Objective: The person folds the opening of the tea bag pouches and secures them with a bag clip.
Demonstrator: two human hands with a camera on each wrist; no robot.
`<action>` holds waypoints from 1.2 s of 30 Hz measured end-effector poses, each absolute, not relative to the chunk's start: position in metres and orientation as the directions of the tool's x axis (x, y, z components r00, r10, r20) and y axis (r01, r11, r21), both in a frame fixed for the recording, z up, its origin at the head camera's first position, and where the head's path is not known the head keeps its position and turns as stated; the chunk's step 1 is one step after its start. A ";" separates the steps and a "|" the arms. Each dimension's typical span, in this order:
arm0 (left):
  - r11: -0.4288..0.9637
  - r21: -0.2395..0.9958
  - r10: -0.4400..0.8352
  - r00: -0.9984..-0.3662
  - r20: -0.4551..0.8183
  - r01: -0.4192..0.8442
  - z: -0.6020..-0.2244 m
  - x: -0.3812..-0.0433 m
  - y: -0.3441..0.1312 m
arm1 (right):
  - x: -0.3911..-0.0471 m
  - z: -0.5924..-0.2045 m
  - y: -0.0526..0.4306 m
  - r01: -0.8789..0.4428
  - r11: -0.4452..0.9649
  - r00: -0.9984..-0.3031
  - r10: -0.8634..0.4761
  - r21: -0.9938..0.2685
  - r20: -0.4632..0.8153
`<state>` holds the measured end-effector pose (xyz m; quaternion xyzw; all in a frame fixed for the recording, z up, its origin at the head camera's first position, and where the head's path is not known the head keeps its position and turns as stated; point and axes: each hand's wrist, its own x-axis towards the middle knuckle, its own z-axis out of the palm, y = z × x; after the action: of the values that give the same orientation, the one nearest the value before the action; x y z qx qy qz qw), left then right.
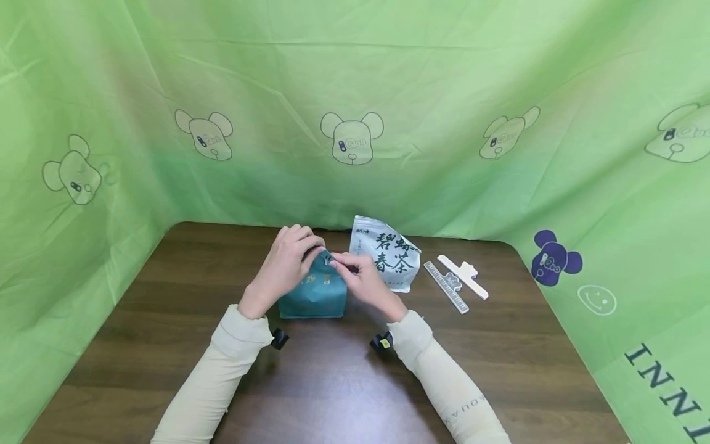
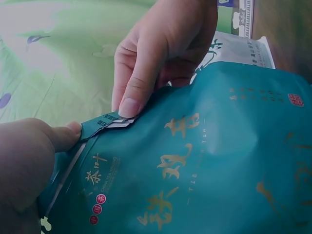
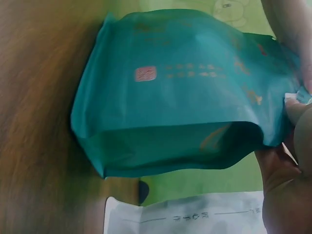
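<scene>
A teal tea bag (image 1: 313,299) with gold lettering stands upright on the wooden table in the head view. My left hand (image 1: 280,265) grips its top edge from the left, thumb near the corner. On the other side, my right hand (image 1: 363,280) pinches the top edge between thumb and fingers. The left wrist view shows the top edge of the teal bag (image 2: 170,165) folded over under the right thumb (image 2: 129,107), with a white printed strip showing there. In the right wrist view the side gusset of the bag (image 3: 170,146) bows inward.
A pale blue-white tea bag (image 1: 363,237) with dark characters stands just behind my right hand. Right of it lie a clear ruler-marked sealing clip (image 1: 438,280) and a white sealing clip (image 1: 477,288). Green printed cloth (image 1: 355,74) hangs around the table (image 1: 333,382).
</scene>
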<state>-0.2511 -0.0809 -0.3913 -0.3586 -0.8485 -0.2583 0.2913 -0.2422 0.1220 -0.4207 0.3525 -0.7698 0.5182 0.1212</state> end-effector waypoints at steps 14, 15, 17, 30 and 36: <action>0.616 0.214 0.451 -0.562 0.693 0.758 -0.392 -0.252 -0.082 | -0.265 -0.456 0.128 -0.665 0.234 -0.726 -0.426 -0.709 0.540; 0.616 0.212 0.453 -0.560 0.694 0.759 -0.392 -0.252 -0.081 | -0.265 -0.456 0.129 -0.672 0.231 -0.720 -0.429 -0.704 0.546; 0.615 0.211 0.452 -0.559 0.695 0.760 -0.392 -0.252 -0.080 | -0.264 -0.456 0.130 -0.686 0.229 -0.706 -0.437 -0.691 0.557; 0.612 0.201 0.450 -0.545 0.707 0.765 -0.395 -0.250 -0.080 | -0.261 -0.458 0.130 -0.667 0.282 -0.732 -0.423 -0.690 0.534; 0.607 0.204 0.450 -0.544 0.708 0.768 -0.396 -0.249 -0.079 | -0.260 -0.459 0.131 -0.682 0.274 -0.721 -0.408 -0.678 0.560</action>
<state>-0.2485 -0.0793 -0.3961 -0.3623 -0.8406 -0.2555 0.3112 -0.2597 0.1307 -0.4588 0.3467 -0.7860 0.4927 0.1389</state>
